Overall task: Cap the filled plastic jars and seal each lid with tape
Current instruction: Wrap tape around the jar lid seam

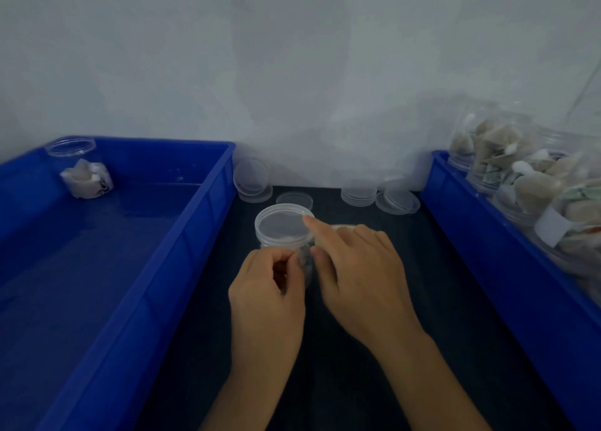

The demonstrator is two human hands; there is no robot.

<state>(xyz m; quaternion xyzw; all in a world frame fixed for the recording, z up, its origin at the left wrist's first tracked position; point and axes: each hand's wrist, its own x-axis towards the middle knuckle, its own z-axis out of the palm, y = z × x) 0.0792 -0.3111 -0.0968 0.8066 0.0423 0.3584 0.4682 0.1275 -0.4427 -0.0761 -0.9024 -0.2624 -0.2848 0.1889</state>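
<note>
Head view: tape could wrinkle or miss the seam if the capped jar [286,235], just ahead of both hands, turns under the pull. Left hand [270,287] pinches something small at the jar's side, likely the tape end. Right hand [354,268] curls round the tape roll [338,229], forefinger stretched onto the lid rim.

Clear plastic jar [286,235] upright on dark mat, translucent lid [283,224] on

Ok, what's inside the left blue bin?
One open jar stands in the left bin's far corner, a few packets in its bottom. The near end runs out of view.
</note>
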